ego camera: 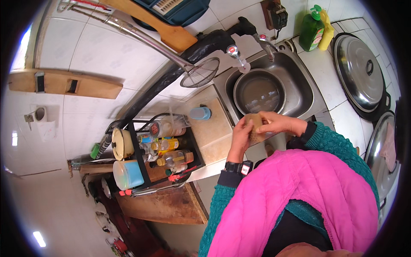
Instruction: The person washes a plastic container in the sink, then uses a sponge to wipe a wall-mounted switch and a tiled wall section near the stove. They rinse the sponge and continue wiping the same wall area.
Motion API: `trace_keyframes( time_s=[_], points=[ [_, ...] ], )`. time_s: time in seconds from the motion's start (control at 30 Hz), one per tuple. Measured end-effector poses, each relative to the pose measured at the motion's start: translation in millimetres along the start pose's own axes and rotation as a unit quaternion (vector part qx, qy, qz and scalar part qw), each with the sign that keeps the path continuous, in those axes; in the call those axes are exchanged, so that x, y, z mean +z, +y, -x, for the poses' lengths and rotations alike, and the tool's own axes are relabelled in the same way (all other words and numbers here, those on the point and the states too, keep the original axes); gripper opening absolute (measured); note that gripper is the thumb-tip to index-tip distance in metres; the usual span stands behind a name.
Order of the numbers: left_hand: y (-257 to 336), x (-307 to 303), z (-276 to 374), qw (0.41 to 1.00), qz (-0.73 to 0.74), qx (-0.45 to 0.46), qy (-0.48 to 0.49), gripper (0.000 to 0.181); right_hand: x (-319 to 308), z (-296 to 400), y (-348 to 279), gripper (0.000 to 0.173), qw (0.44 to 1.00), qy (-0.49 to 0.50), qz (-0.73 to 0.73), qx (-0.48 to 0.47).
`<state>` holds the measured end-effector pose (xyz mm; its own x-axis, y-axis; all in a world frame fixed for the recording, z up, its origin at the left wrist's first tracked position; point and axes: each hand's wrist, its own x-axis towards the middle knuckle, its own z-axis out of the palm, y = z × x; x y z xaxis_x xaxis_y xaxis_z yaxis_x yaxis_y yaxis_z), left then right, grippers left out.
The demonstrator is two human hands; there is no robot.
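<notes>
Both hands are together at the front edge of a stainless steel sink (305, 93). Between them is a tan, pad-like object (256, 123), too blurred to name exactly. My left hand (240, 135) grips it from the left, fingers curled around its side. From the right, my right hand (277, 123) presses its thumb and fingers against it. Just beyond my hands a round metal basin (237, 93) sits in the sink, holding cloudy brownish water (257, 90).
Taps (233, 51) reach over the sink, and a mesh strainer (200, 73) hangs left of them. A blue-handled brush (199, 113) lies on the tiled ledge (212, 128). Farther left stands a black rack (141, 154) of bottles. Lidded pans (359, 74) and a green pump bottle (311, 30) are at right.
</notes>
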<state>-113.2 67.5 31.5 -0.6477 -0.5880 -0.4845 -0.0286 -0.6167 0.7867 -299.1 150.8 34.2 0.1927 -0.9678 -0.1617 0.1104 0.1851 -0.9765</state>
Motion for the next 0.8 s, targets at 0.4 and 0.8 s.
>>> trace_keyframes(
  time_s=[0.4, 0.8],
  points=[
    [-27.2, -96.1, 88.3, 0.968, 0.135, 0.039, 0.208, 0.035, -43.0, -125.8, 3.1, 0.03, 0.929, -0.019, 0.327, -0.173],
    [-78.0, -116.4, 152.3, 0.937, 0.178, 0.061, 0.296, 0.036, 49.3, -325.8, 37.8, 0.018, 0.809, 0.014, 0.562, -0.171]
  ],
)
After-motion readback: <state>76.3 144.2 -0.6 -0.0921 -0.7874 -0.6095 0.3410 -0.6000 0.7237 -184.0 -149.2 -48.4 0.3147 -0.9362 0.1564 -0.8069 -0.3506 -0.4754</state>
